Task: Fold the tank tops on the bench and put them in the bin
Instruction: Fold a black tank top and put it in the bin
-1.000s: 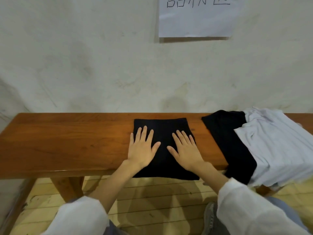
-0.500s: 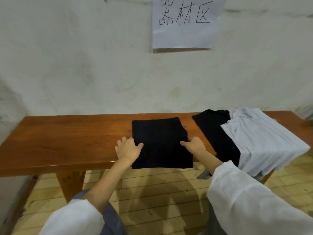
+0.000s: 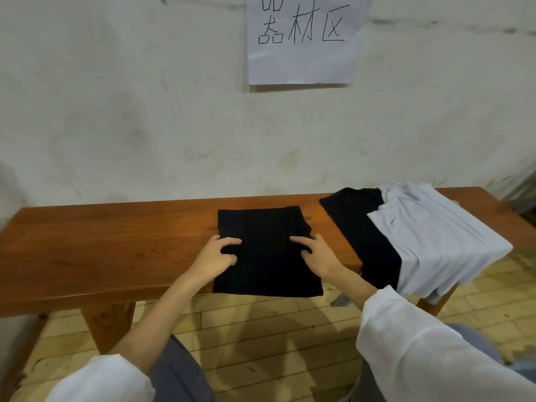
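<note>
A folded tank top (image 3: pixel 266 227) is laid on the middle of the bench (image 3: pixel 116 242), with its near edge hung over the bench's front edge. It is gripped at its left side by the left hand (image 3: pixel 216 258) and at its right side by the right hand (image 3: pixel 319 255). A pile of tank tops (image 3: pixel 420 236) is heaped on the bench's right end and draped over its front edge. A sheet of paper (image 3: pixel 304 62) is fixed to the wall (image 3: pixel 116 111) behind and above the bench.
</note>
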Tool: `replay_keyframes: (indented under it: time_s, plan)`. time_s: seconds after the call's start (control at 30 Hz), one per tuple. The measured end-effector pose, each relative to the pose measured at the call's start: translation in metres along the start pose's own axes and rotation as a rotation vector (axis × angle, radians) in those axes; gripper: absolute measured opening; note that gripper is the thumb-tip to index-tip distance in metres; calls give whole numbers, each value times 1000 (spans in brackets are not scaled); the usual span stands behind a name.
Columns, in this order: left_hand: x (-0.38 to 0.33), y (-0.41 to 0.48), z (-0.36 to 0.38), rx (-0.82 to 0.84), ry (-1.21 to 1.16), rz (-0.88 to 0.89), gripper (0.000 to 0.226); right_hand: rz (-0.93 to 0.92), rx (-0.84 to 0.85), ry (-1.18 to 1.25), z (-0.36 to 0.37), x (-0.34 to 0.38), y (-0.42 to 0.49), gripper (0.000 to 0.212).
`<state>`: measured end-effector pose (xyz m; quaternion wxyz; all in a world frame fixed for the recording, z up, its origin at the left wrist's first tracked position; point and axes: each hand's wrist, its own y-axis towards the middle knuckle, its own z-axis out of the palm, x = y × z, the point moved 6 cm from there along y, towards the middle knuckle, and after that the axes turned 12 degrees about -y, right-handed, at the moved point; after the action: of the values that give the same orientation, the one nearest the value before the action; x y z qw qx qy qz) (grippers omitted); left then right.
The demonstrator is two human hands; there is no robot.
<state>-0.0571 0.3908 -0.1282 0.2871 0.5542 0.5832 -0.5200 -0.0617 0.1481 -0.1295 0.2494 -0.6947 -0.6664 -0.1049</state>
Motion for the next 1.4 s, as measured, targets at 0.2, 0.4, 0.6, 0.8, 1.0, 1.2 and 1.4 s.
replay_keyframes:
  time_s: [0.2,0.4,0.6,0.8,1.0,1.2,1.4]
  plan:
    - [13,-6,-3,-54,-539,-118,71,137,0,173,-1,-2,4,45]
    - [-24,-15,24,-24,-557,-50,78,177,-125,349,-20,-14,-19,47]
    - [-96,-31,102,90,-398,114,82,231,-351,376,-82,-63,-83,48]
    - [-161,-58,227,293,-220,252,81,393,-509,427,-134,-163,-159,48]
    - [-185,-84,393,524,-146,277,81,576,-657,518,-151,-285,-264,50]
    - [-147,-130,563,753,60,198,85,836,-673,577,-119,-407,-360,52]
    - [-75,-158,670,930,296,42,80,1038,-648,660,-50,-477,-419,50]
